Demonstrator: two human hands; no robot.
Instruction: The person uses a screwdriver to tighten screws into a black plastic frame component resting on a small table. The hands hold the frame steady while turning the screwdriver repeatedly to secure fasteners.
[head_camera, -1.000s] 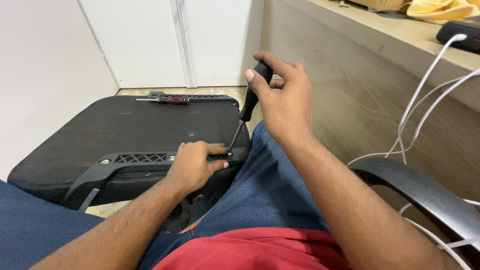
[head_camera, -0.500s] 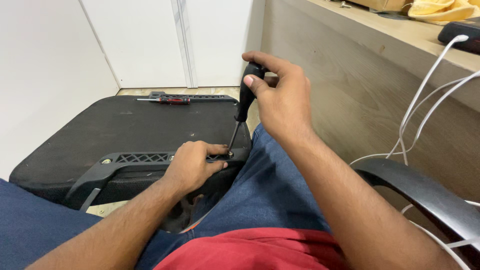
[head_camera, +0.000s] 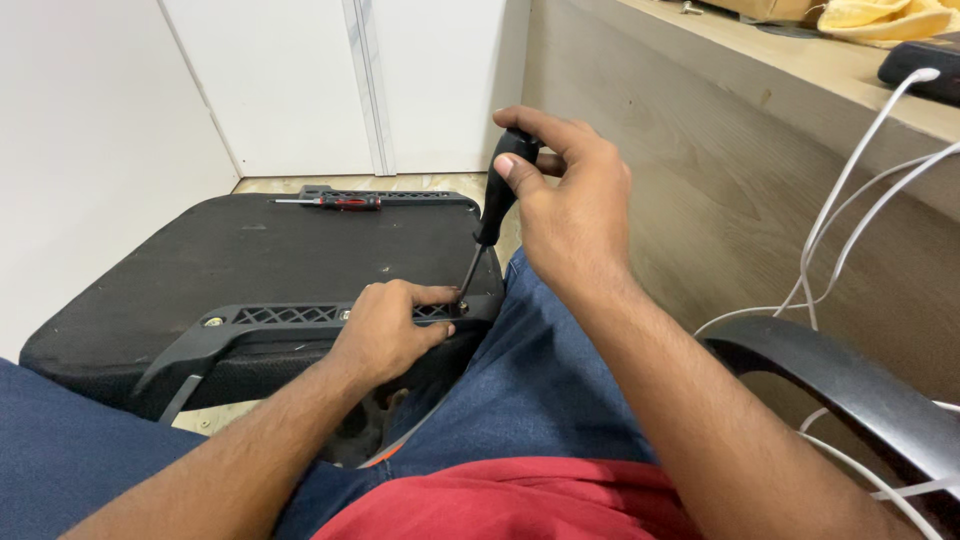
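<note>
Screwdriver (head_camera: 492, 212) upright in right hand (head_camera: 572, 215).

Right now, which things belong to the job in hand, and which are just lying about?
In use:
right hand on black-handled screwdriver
left hand on black plastic bracket
black seat cushion

Lying about:
red-handled screwdriver
white cables
yellow cloth
chair armrest
</note>
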